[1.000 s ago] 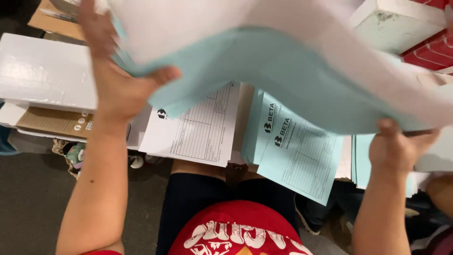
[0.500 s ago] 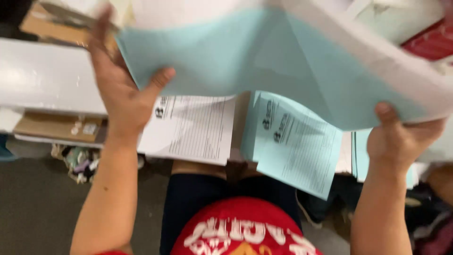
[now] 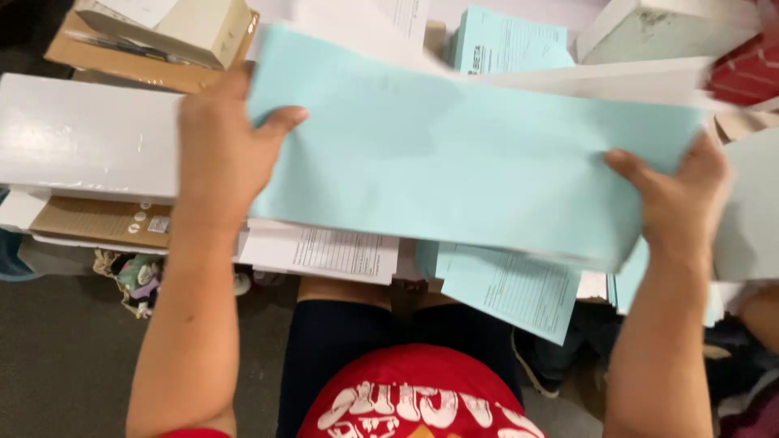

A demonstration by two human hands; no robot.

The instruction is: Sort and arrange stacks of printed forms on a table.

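I hold a thick stack of paper (image 3: 454, 154), its light blue sheet facing me, with white sheets behind it. My left hand (image 3: 223, 146) grips the stack's left edge, thumb over the blue sheet. My right hand (image 3: 677, 199) grips the right edge, thumb on top. The stack hangs tilted over a table edge covered with printed forms: a white form (image 3: 324, 251) on the left and a light blue form (image 3: 511, 288) on the right, both poking out below it.
A long white box (image 3: 81, 134) lies at the left, with brown cardboard (image 3: 97, 219) under it. A cream box (image 3: 178, 28) sits at the top left, another blue form pile (image 3: 507, 40) at the top, and a white box (image 3: 665, 28) at the top right.
The paper stack has come down and toward me, now hiding more of the forms on the table. Both hands moved lower with it.
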